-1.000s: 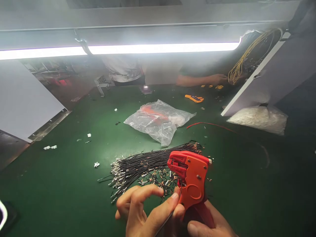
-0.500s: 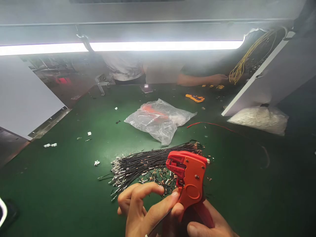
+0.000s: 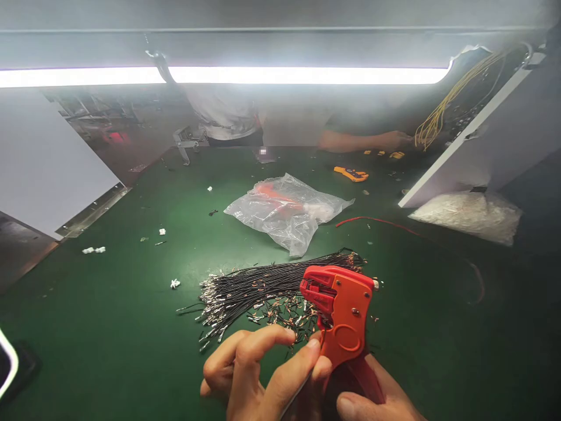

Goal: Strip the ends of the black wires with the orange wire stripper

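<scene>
A red and orange wire stripper [image 3: 346, 316] stands upright near the bottom middle, its handles in my right hand [image 3: 377, 392]. My left hand [image 3: 272, 374] pinches a thin dark wire [image 3: 297, 393] between thumb and forefinger, right beside the tool's lower jaw; its other fingers are curled. The wire's tip is hidden at the tool. Just beyond lies a bundle of black wires [image 3: 263, 283] with silvery ends at the left and coppery ends at the right. Short wire scraps [image 3: 284, 313] are scattered between the bundle and my left hand.
A clear plastic bag [image 3: 289, 219] with something red inside lies mid-table. A yellow-orange tool [image 3: 350, 173], a red wire [image 3: 377, 219] and a bag of pale pieces [image 3: 471, 215] are farther right. White connectors [image 3: 175, 283] dot the left. Across the table, a person's arm [image 3: 368, 141] reaches toward yellow wires.
The view has shifted slightly, so most things sit a little farther right. My hands keep the same hold on the wire and the tool.
</scene>
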Action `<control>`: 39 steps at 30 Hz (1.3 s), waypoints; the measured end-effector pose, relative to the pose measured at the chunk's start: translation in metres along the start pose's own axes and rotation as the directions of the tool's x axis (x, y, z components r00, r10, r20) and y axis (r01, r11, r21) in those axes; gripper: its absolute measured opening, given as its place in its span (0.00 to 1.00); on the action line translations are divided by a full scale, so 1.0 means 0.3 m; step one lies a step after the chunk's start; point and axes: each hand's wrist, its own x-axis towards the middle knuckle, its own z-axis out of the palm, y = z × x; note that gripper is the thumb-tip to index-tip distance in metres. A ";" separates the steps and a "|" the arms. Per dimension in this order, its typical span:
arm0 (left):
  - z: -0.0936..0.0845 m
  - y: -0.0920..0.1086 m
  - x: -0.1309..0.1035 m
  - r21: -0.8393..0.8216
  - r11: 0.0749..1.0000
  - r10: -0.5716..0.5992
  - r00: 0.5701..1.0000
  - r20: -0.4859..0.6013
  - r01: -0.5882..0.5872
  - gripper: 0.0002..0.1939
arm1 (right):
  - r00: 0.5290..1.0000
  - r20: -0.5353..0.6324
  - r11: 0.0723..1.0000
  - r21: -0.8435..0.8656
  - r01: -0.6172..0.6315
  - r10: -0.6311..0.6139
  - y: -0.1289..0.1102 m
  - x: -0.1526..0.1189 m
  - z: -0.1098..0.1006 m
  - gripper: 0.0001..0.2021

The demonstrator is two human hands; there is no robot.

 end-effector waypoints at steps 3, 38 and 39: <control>0.001 -0.005 0.003 0.013 1.000 0.005 1.000 0.021 -0.005 0.09 | 1.000 -0.012 0.999 -0.042 -0.020 0.020 -0.001 0.002 0.000 0.20; 0.015 0.000 -0.016 0.006 0.999 -0.040 0.992 0.121 0.039 0.11 | 0.961 -0.256 0.994 -0.013 -0.107 0.100 0.004 -0.037 -0.006 0.25; 0.016 0.000 -0.015 0.003 0.999 -0.042 0.992 0.120 0.042 0.11 | 0.963 -0.252 0.995 -0.012 -0.103 0.096 -0.001 -0.035 -0.004 0.25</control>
